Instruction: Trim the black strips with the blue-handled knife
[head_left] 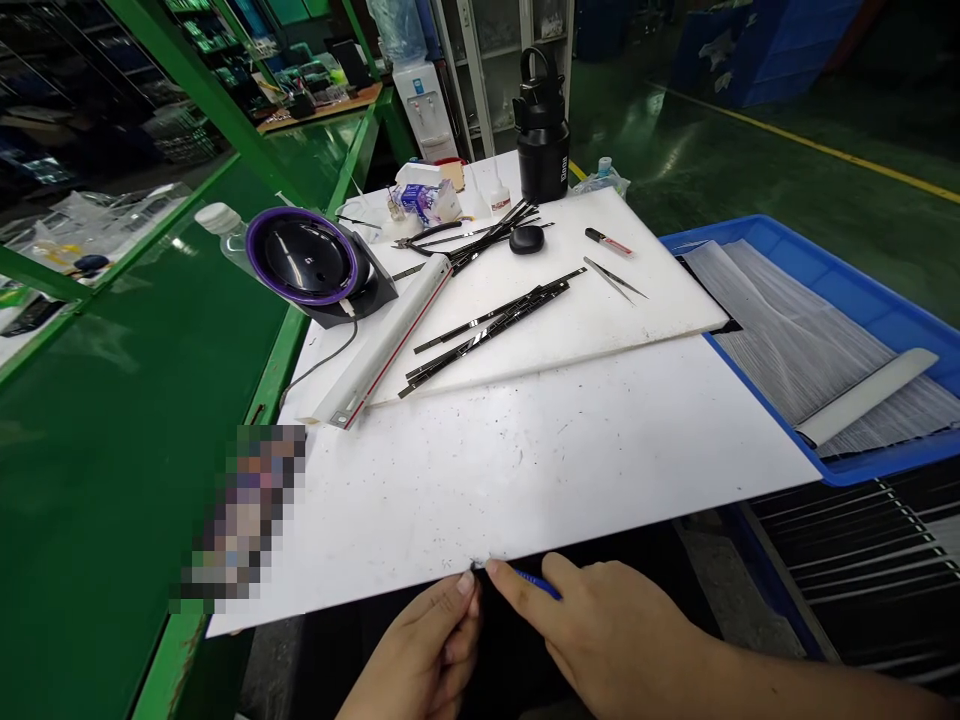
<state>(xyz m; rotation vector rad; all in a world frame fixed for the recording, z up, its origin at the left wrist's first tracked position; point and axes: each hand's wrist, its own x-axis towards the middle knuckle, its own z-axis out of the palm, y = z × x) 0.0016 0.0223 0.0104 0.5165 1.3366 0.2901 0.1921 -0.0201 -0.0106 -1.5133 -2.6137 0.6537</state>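
Note:
At the near edge of the white tabletop, my left hand is closed, thumb against fingers, on a small dark piece that is mostly hidden. My right hand is closed round a slim blue-handled tool. Its forefinger reaches forward along the tool to the dark piece, and the tool's tip cannot be made out. Small dark crumbs lie on the tabletop by both hands. Farther off, several thin black strips lie in a loose bundle on a white foam board, with more black strips behind.
A long white bar lies left of the strips, near a purple-rimmed fan-like device. Tweezers, a marker-like tube, a black case, pliers and a black bottle stand behind. A blue crate adjoins right.

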